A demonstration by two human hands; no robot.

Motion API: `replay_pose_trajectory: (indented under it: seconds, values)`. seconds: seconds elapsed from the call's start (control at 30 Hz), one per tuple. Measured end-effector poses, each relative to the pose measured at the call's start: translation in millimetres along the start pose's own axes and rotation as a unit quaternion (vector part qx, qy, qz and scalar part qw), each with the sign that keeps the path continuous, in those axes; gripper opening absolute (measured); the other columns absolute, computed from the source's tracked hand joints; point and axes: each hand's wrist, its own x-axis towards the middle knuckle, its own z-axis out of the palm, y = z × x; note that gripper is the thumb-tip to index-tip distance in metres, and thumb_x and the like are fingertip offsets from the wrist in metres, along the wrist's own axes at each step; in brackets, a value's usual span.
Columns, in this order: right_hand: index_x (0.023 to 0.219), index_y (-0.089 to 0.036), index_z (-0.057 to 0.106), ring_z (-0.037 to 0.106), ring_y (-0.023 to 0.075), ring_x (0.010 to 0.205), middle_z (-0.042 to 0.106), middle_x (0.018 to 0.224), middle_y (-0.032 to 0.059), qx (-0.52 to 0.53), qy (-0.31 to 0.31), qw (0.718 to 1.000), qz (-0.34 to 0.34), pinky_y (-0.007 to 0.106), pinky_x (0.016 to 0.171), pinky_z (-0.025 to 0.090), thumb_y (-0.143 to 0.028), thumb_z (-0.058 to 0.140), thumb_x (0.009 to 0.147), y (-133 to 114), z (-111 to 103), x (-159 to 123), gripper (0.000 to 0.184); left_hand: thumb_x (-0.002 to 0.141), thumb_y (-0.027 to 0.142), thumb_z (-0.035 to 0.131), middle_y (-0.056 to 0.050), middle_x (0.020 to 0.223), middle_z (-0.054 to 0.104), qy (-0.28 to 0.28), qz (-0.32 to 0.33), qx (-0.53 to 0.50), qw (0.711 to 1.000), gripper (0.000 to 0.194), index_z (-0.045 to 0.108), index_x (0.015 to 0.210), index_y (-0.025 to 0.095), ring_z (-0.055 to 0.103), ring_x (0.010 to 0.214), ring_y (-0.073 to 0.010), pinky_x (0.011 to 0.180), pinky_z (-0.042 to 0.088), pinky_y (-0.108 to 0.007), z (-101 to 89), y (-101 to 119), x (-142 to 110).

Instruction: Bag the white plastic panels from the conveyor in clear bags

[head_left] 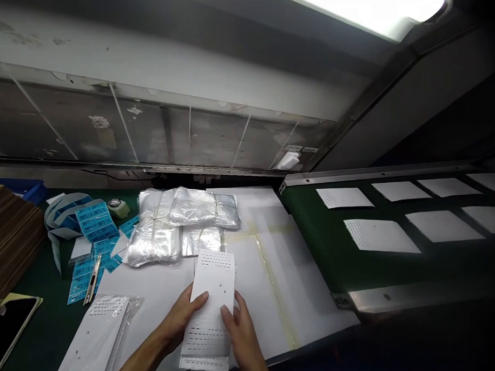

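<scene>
Both my hands hold a narrow white perforated sheet (pixel 213 287) in a clear sleeve over the white work mat (pixel 270 271). My left hand (pixel 179 318) grips its left edge, thumb lying on top. My right hand (pixel 241 329) pinches the right edge, fingers curled under. A stack of similar perforated sheets in plastic (pixel 94 337) lies to the left of my left arm. Bundles of clear plastic bags (pixel 171 223) sit just beyond the held sheet.
A green conveyor belt (pixel 326 247) on the right carries several white sheets (pixel 379 235). Blue labels (pixel 95 223) and a utility knife (pixel 92 277) lie at the left, with a cardboard stack (pixel 9 237) and a phone (pixel 11 326) farther left.
</scene>
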Motion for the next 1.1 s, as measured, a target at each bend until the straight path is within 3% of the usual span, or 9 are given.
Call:
replay_pose_trajectory:
  seconds: [0.1, 0.2, 0.37, 0.47, 0.6, 0.77, 0.93, 1.0, 1.1]
  values:
    - [0.14, -0.025, 0.022, 0.038, 0.0226, 0.129, 0.04, 0.141, 0.0061, -0.056, 0.023, 0.995, -0.075, 0.034, 0.103, 0.037, -0.05, 0.053, 0.082, 7.8, 4.4, -3.6, 0.071, 0.079, 0.044, 0.058, -0.013, 0.122, 0.057, 0.072, 0.08, 0.139, 0.984, 0.058, 0.041, 0.128, 0.018, 0.053, 0.112, -0.0302, 0.096, 0.041, -0.044, 5.0, -16.7, 0.2]
    - [0.142, -0.028, 0.02, 0.03, 0.0215, 0.133, 0.033, 0.146, 0.0025, -0.121, 0.012, 0.984, -0.129, 0.031, 0.106, 0.032, -0.044, 0.054, 0.083, 18.4, -9.2, -1.2, 0.069, 0.078, 0.046, 0.057, -0.012, 0.117, 0.059, 0.108, 0.122, 0.276, 0.947, 0.054, 0.044, 0.124, 0.019, 0.052, 0.111, -0.0306, 0.095, 0.041, -0.044, -4.8, -33.7, -2.4]
    - [0.139, -0.023, 0.029, 0.043, 0.0274, 0.123, 0.044, 0.137, 0.0096, -0.198, 0.012, 0.977, -0.085, 0.035, 0.1, 0.037, -0.042, 0.065, 0.074, 55.8, -34.0, 20.7, 0.076, 0.072, 0.041, 0.061, -0.01, 0.126, 0.051, 0.083, 0.153, 0.394, 0.902, 0.055, 0.045, 0.122, 0.025, 0.049, 0.113, -0.0305, 0.093, 0.042, -0.04, -29.8, -60.9, -2.6]
    - [0.139, -0.024, 0.027, 0.049, 0.0276, 0.115, 0.044, 0.136, 0.0091, -0.186, 0.004, 0.98, -0.072, 0.035, 0.094, 0.041, -0.04, 0.068, 0.071, 66.3, -38.3, 31.4, 0.081, 0.072, 0.04, 0.061, -0.011, 0.129, 0.049, 0.074, 0.132, 0.394, 0.906, 0.059, 0.042, 0.125, 0.024, 0.049, 0.114, -0.0307, 0.093, 0.043, -0.04, -34.7, -69.4, 0.2]
    - [0.141, -0.024, 0.022, 0.049, 0.0251, 0.115, 0.046, 0.133, 0.0084, -0.18, -0.032, 0.973, -0.143, 0.033, 0.095, 0.04, -0.035, 0.068, 0.072, 68.1, -36.7, 36.7, 0.083, 0.076, 0.044, 0.058, -0.011, 0.132, 0.046, 0.124, 0.152, 0.347, 0.917, 0.058, 0.039, 0.127, 0.024, 0.05, 0.112, -0.0298, 0.091, 0.044, -0.039, -31.0, -74.9, 9.1]
    - [0.137, -0.024, 0.03, 0.04, 0.0239, 0.126, 0.044, 0.136, 0.0075, -0.184, 0.029, 0.969, -0.163, 0.032, 0.102, 0.035, -0.041, 0.059, 0.08, 75.7, -31.5, 43.0, 0.066, 0.079, 0.042, 0.058, -0.009, 0.13, 0.048, 0.155, 0.204, 0.293, 0.921, 0.06, 0.033, 0.131, 0.024, 0.042, 0.123, -0.027, 0.102, 0.034, -0.038, -21.7, -83.2, 25.1]
    - [0.141, -0.029, 0.027, 0.036, 0.0237, 0.13, 0.038, 0.143, 0.0038, -0.173, 0.013, 0.97, -0.171, 0.035, 0.106, 0.031, -0.04, 0.054, 0.084, 67.8, -40.1, 43.7, 0.064, 0.083, 0.051, 0.049, -0.013, 0.122, 0.057, 0.183, 0.087, 0.227, 0.953, 0.062, 0.032, 0.133, 0.019, 0.055, 0.111, -0.026, 0.091, 0.046, -0.038, -13.6, -87.5, 39.2]
    - [0.14, -0.029, 0.03, 0.041, 0.0244, 0.126, 0.044, 0.139, 0.0032, -0.134, 0.007, 0.982, -0.136, 0.037, 0.104, 0.034, -0.042, 0.057, 0.082, 62.4, -50.4, 42.3, 0.065, 0.087, 0.052, 0.038, -0.015, 0.112, 0.063, 0.154, 0.075, 0.354, 0.919, 0.058, 0.039, 0.13, 0.013, 0.061, 0.1, -0.0262, 0.081, 0.05, -0.037, -16.5, -83.1, 47.9]
    - [0.14, -0.026, 0.03, 0.047, 0.0267, 0.121, 0.049, 0.135, 0.0057, -0.011, 0.051, 0.996, -0.065, 0.039, 0.1, 0.038, -0.048, 0.06, 0.078, 55.1, -72.2, 38.6, 0.072, 0.091, 0.05, 0.029, -0.018, 0.115, 0.06, 0.133, 0.115, 0.539, 0.824, 0.058, 0.033, 0.134, 0.011, 0.059, 0.103, -0.0281, 0.083, 0.048, -0.041, -22.1, -65.0, 73.5]
